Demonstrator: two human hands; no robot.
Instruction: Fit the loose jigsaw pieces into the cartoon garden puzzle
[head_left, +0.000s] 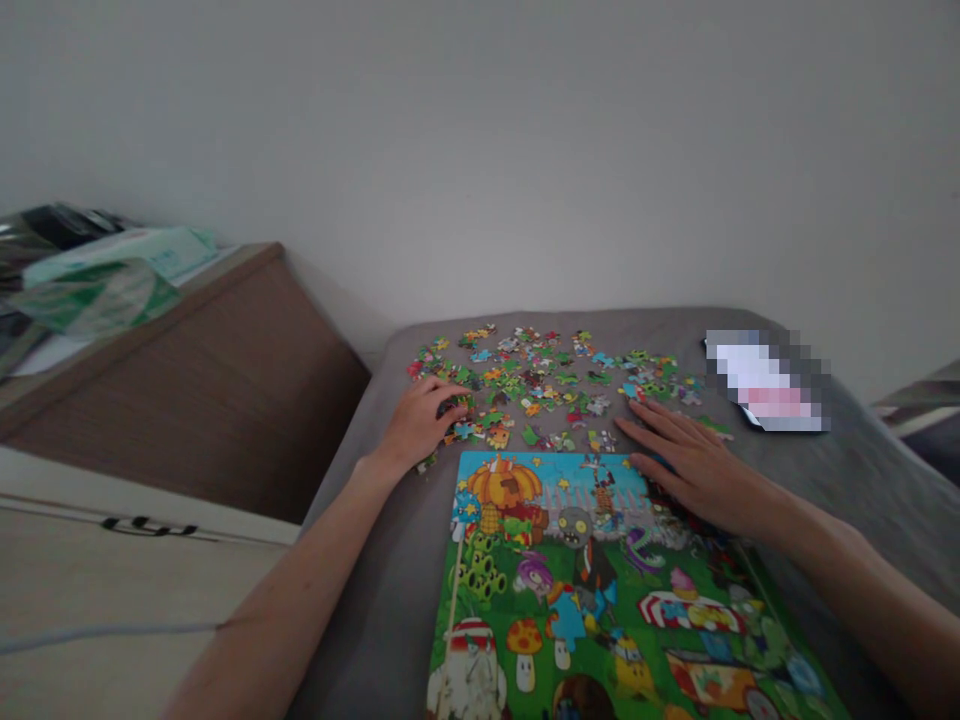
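Observation:
A colourful cartoon jigsaw board [585, 600] lies on a grey surface [390, 600] in front of me. Beyond its far edge, several loose puzzle pieces [540, 385] are scattered. My left hand [420, 425] reaches into the left side of the scatter with fingers curled down onto pieces; what they pinch is hidden. My right hand [690, 460] lies flat, fingers stretched out, over the board's top right corner and the near pieces.
A phone with a blurred screen [769, 385] lies at the far right of the grey surface. A brown wooden panel [187, 390] stands to the left, with plastic bags [97, 275] on top. A plain wall rises behind.

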